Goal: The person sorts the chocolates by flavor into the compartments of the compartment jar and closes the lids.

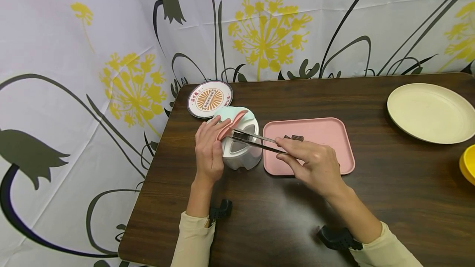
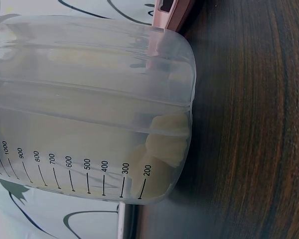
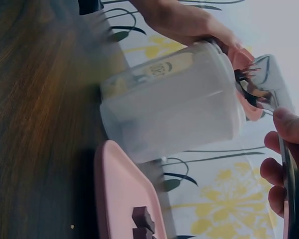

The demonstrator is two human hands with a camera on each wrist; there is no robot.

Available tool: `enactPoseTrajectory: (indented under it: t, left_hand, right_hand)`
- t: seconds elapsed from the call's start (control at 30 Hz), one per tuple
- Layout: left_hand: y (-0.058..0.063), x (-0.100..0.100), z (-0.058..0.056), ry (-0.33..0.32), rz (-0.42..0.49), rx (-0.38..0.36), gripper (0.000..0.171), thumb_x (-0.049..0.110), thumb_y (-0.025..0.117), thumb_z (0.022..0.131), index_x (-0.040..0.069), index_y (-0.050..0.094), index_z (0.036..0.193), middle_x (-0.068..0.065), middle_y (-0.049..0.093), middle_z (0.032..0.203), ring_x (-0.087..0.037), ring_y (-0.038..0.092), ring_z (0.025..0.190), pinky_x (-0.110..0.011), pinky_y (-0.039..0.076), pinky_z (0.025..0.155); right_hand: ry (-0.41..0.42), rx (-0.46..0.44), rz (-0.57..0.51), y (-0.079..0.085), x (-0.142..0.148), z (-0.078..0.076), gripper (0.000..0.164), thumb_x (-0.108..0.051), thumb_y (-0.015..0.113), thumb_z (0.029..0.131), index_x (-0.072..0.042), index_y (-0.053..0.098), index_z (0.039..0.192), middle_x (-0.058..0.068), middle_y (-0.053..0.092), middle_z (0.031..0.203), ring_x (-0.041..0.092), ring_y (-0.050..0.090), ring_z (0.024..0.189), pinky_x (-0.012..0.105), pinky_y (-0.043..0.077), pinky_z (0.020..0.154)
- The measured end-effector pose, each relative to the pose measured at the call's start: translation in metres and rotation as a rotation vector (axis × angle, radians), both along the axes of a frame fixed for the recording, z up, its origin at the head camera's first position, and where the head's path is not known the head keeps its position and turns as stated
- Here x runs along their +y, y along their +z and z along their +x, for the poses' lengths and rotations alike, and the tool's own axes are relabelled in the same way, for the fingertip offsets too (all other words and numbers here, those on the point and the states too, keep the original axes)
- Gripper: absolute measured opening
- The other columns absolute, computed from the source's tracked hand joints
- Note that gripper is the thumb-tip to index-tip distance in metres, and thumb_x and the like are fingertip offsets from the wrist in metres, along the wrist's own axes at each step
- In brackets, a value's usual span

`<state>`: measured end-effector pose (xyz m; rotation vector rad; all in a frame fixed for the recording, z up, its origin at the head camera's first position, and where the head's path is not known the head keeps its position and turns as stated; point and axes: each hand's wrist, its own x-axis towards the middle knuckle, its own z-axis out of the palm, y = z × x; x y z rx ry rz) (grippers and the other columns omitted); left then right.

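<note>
A translucent container (image 1: 243,160) with a white, sectioned top stands left of the pink tray. My left hand (image 1: 208,151) rests against its raised pink flap (image 1: 233,126), fingers extended along the flap's back. In my right hand (image 1: 315,164) I grip metal tongs (image 1: 256,145) between thumb and fingers. Their tips reach over the container's opening, with a dark brown piece (image 1: 241,135) between the arms. More dark brown cubes (image 3: 142,218) lie on the pink tray (image 1: 308,125). Pale chunks (image 2: 167,142) show through the container's wall, low beside its measuring marks.
Behind the container, a patterned plate (image 1: 210,99) lies near the table's back left corner. A large cream plate (image 1: 432,112) is at the far right, beside a yellow bowl (image 1: 468,164). A printed cloth (image 1: 334,24) hangs behind the dark wooden table (image 1: 259,221).
</note>
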<state>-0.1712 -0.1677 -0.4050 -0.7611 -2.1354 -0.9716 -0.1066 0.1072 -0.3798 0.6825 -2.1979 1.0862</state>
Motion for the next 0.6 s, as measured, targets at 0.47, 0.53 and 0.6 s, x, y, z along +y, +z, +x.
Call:
enactPoseTrajectory:
  t: [0.47, 0.53, 0.6]
  left_hand:
    - [0.0005, 0.0001, -0.0002, -0.003, 0.003, 0.003, 0.054, 0.032, 0.026, 0.101, 0.005, 0.067, 0.123, -0.006, 0.067, 0.123, -0.032, 0.054, 0.124, -0.060, 0.025, 0.107]
    - [0.0005, 0.0000, 0.0000, 0.000, 0.001, -0.001, 0.054, 0.032, 0.025, 0.101, 0.005, 0.067, 0.123, -0.006, 0.067, 0.123, -0.031, 0.054, 0.125, -0.059, 0.025, 0.108]
    - [0.0004, -0.0001, 0.0003, 0.002, 0.000, -0.004, 0.054, 0.032, 0.025, 0.101, 0.005, 0.066, 0.124, -0.006, 0.067, 0.124, -0.031, 0.053, 0.125, -0.058, 0.025, 0.108]
  right_hand:
    - [-0.021, -0.066, 0.043, -0.0011, 0.0003, 0.0003, 0.044, -0.019, 0.084, 0.076, -0.015, 0.074, 0.118, -0.001, 0.073, 0.107, 0.016, 0.072, 0.081, 0.035, 0.051, 0.053]
    - [-0.022, -0.073, 0.049, -0.0008, 0.0009, 0.0001, 0.044, -0.020, 0.083, 0.076, -0.015, 0.074, 0.118, -0.001, 0.073, 0.107, 0.016, 0.072, 0.083, 0.036, 0.051, 0.054]
    - [-0.025, -0.074, 0.054, -0.0004, 0.0014, -0.0001, 0.044, -0.021, 0.083, 0.076, -0.016, 0.073, 0.119, -0.002, 0.073, 0.107, 0.017, 0.072, 0.085, 0.037, 0.052, 0.055]
